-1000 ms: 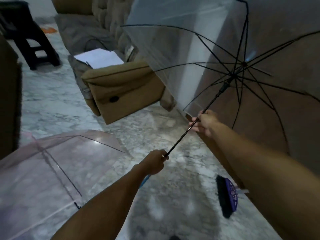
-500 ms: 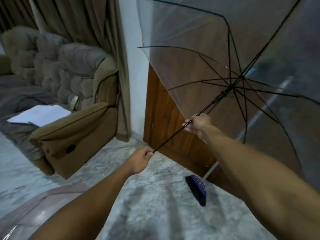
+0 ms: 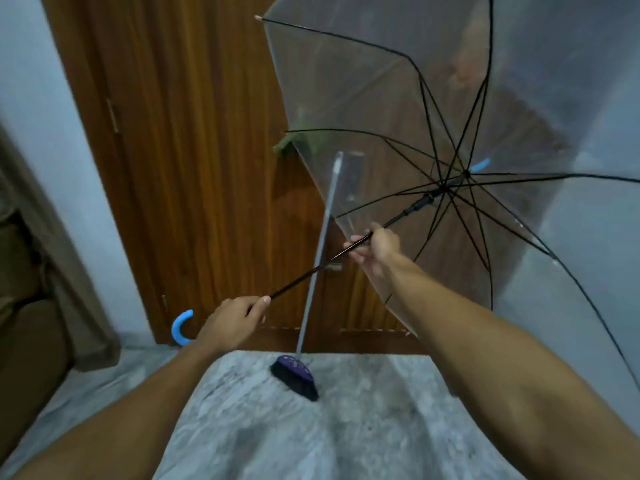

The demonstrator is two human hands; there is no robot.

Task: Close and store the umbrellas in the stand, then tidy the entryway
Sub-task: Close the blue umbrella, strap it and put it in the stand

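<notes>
An open clear umbrella (image 3: 381, 109) with black ribs fills the upper right, its canopy tilted toward the wooden door. Its black shaft (image 3: 311, 271) runs down to the left. My left hand (image 3: 232, 320) grips the shaft just above the curved blue handle (image 3: 180, 329). My right hand (image 3: 375, 249) grips the shaft higher up, just below the black runner (image 3: 420, 203). The canopy is fully spread.
A broom (image 3: 296, 372) with a purple-black head stands on the marble floor (image 3: 346, 427), its grey pole leaning against the brown wooden door (image 3: 194, 150). A brown sofa arm (image 3: 24, 341) and curtain (image 3: 62, 258) stand at the left edge beside a white wall.
My view has swung right, from the sofa and the pink umbrella on the floor to the door and broom. Both hands keep their hold on the shaft; the canopy stays open.
</notes>
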